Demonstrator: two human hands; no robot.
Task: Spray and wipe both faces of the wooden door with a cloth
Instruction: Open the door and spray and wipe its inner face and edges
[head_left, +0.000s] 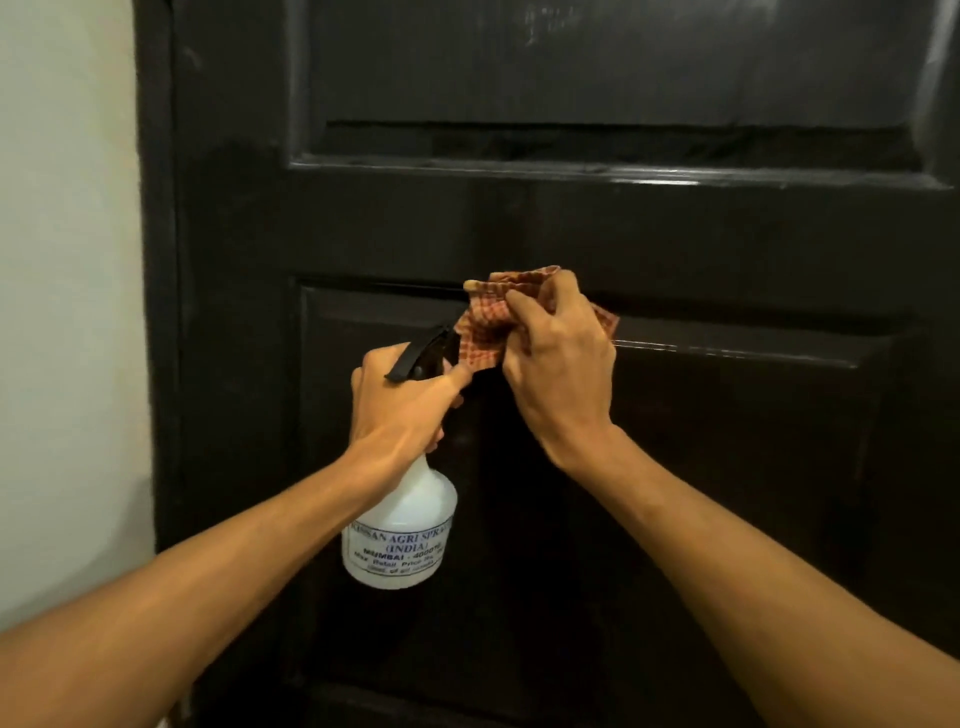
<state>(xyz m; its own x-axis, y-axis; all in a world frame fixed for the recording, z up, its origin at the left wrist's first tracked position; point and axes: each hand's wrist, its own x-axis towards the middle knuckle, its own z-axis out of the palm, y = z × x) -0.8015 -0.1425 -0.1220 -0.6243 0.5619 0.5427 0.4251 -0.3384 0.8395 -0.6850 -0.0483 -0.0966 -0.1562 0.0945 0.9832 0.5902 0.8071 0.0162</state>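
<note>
Head view places us close to the door (623, 234), facing its lower panel (727, 467). Our right hand (561, 364) clutches the cloth (483, 332), fingers curled round the bunched fabric, and holds it at the top edge of that panel. Our left hand (400, 405) is wrapped round the neck of the bottle (400, 535), in front of the door and just left of the cloth. Its index finger lies forward beside the nozzle (431, 353). The nozzle sits against or just short of the cloth; we cannot tell which.

Hazards we judge likely from this position:

1. Misdirected spray. With the nozzle this near the cloth, a pull of the trigger wets the fabric and our fingers, not the door.
2. Runs. Excess liquid on the vertical door trickles down before we wipe it.
3. Missed areas. A tightly bunched cloth covers little surface and may skip the panel's recessed edges.
4. Dropped bottle. A wet neck weakens our one-handed hold.
5. Incomplete work. The door's other face is not in view and is easy to omit.
</note>
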